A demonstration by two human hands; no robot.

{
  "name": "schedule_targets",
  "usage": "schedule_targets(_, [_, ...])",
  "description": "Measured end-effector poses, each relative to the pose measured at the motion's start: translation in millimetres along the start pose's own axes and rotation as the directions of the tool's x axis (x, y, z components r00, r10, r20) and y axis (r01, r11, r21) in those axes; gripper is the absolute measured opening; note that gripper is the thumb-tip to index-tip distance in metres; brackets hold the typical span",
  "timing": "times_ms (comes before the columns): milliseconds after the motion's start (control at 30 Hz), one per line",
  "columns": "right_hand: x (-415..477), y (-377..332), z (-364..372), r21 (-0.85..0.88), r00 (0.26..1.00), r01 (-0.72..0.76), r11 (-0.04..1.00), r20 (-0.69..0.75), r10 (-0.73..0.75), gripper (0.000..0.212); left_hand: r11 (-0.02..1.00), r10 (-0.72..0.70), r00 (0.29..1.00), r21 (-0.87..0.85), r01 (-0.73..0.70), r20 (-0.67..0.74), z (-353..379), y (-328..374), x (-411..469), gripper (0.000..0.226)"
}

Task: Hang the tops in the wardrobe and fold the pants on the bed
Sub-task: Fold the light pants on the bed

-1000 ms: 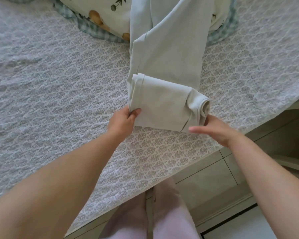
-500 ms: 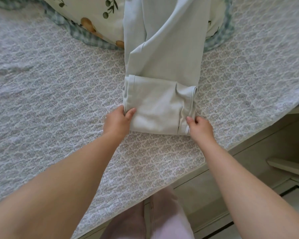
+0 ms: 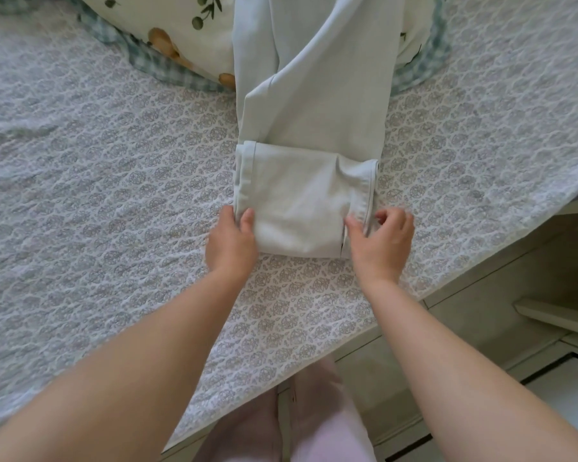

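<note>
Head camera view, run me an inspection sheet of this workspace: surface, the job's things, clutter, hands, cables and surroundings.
Surface: patterned grey bedspread covers the bed, slightly rumpled at the left.
Job's things: pale pants lie lengthwise on the bedspread, near end folded over, far end lying over the pillow; no tops or wardrobe seen.
Clutter: printed pillow with a checked border, partly under the pants.
Hands: left hand grips the fold's near left corner, thumb on top; right hand pinches the fold's right edge.
Cables: nothing seen.
Surroundings: pale floor at lower right; the person's pink trousers at the bed's edge.
</note>
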State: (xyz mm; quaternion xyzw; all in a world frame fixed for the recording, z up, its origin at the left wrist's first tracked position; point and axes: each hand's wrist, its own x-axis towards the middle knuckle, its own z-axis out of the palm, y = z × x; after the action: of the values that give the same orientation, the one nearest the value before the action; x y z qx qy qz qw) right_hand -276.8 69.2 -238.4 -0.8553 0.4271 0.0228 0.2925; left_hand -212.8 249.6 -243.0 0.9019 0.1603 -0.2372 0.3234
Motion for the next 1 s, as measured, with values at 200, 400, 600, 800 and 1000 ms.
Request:
schedule_targets(200, [-28.1, 8.1, 5.4, -0.109, 0.999, -0.045, 0.993, 0.005, 0.046, 0.032, 0.991, -0.088, 0.993, -0.107, 0.079, -0.083, 1.6, 13.4, -1.9, 0.035])
schedule_targets(400, [-22.0, -7.2, -13.8, 0.388, 0.991, -0.13, 0.912, 0.067, 0.112, 0.019, 0.996, -0.005, 0.984, -0.085, -0.01, -0.178, -10.1, 14.2, 0.5, 0.034])
schedule_targets(600, [-11.2, 18.0, -15.9, 0.134, 0.998, 0.006, 0.991, 0.059, -0.014, 0.016, 0.985, 0.162, 0.975, 0.089, -0.149, -0.151, -13.7, 7.3, 3.4, 0.03])
schedule_targets(800, [-19.9, 33.4, -3.4, 0.329, 0.961, -0.221, 0.918, 0.233, 0.148, 0.016, 0.987, -0.035, 0.996, -0.159, 0.022, -0.082, -3.6, -18.4, -2.5, 0.026])
schedule_targets(1000, [-19.9, 51.5, -9.9, 0.098, 0.946, 0.046, 0.994, 0.315, -0.075, 0.022, 0.969, -0.097, 0.995, -0.223, 0.101, 0.031, -9.1, -27.4, -15.3, 0.02])
